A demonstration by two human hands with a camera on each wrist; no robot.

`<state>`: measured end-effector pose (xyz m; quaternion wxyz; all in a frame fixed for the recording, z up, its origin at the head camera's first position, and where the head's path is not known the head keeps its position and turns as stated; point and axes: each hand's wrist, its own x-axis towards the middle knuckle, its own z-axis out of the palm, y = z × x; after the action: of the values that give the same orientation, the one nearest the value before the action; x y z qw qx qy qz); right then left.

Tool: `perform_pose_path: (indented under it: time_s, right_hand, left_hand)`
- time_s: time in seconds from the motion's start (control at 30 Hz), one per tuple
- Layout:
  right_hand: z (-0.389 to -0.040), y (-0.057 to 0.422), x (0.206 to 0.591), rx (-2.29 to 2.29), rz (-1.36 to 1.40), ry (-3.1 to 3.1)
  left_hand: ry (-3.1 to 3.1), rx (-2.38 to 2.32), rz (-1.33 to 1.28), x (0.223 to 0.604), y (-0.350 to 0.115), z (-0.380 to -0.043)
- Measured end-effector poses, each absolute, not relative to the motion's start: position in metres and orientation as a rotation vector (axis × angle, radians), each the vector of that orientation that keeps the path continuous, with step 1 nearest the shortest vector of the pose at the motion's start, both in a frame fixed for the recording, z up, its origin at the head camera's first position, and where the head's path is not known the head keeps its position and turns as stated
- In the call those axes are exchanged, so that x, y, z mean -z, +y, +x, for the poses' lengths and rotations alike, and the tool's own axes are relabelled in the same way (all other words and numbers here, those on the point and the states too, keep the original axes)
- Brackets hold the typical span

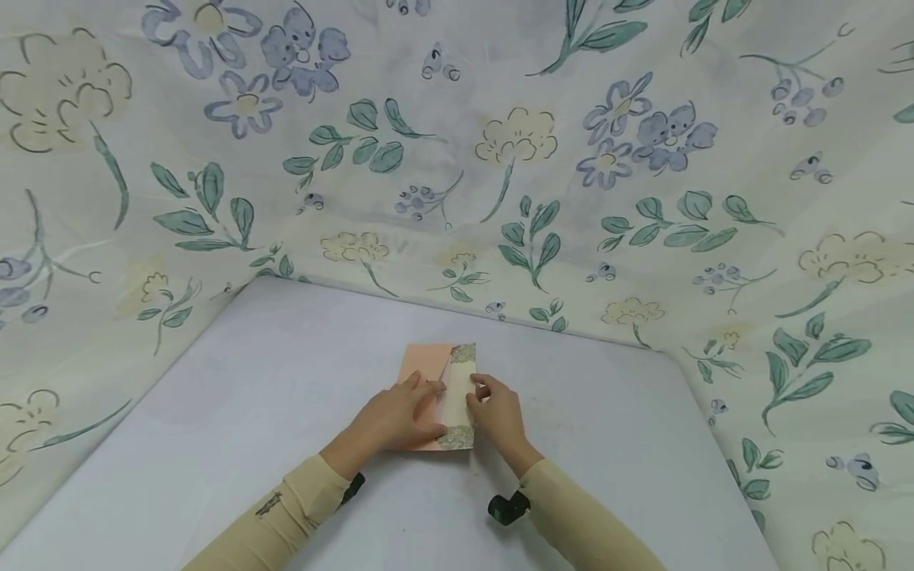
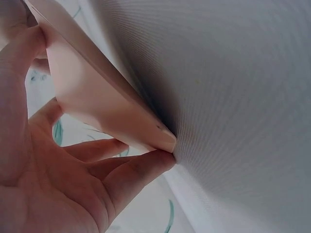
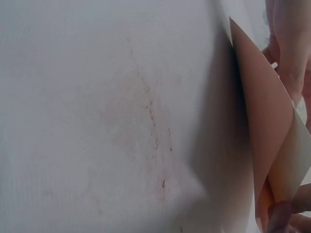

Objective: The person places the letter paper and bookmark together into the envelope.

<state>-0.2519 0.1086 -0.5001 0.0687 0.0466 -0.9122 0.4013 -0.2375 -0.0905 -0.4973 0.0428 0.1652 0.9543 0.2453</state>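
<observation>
A folded paper, pink on one side, lies on the white table. Its right part shows a cream strip with a speckled grey band at each end. My left hand is spread over the pink part; in the left wrist view its fingertips press on the pink face and at its corner. With thumb and fingers, my right hand pinches the right edge of the paper. In the right wrist view that edge curls up off the table, showing its pale inner side above the right fingertips.
The white table bears faint reddish-brown marks to the right of the paper. Hanging cloth with flowers and leaves surrounds the table at the back and sides. Black devices sit under both wrists.
</observation>
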Motion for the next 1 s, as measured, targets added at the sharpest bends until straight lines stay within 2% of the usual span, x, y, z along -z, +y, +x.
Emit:
perform_pose_path:
  time_s: [1.0]
  right_hand:
    - [-0.25,0.097,0.498,-1.224,0.196,-2.719]
  left_hand:
    - [2.935,-0.763,0.525,0.496,-0.092,-0.237]
